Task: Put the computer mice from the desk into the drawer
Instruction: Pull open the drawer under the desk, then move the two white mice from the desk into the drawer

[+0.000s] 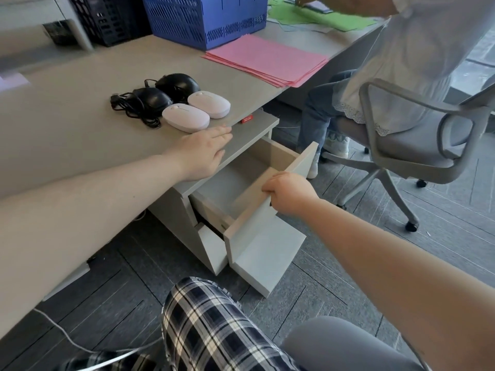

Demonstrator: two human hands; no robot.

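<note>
R hand (288, 194) gripping open drawer (227, 183) front edge; L hand (199, 153) flat, holding nothing, on desk (67, 108) near white mice (186, 117).

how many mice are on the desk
4, grouped near the desk's front edge: near white oval mouse, far white oval mouse, near black corded mouse behind them, far black corded mouse. None seems hidden.

No text can be read; a small red label (247, 119) under the desk (80, 103) edge carries print too small to read
</note>
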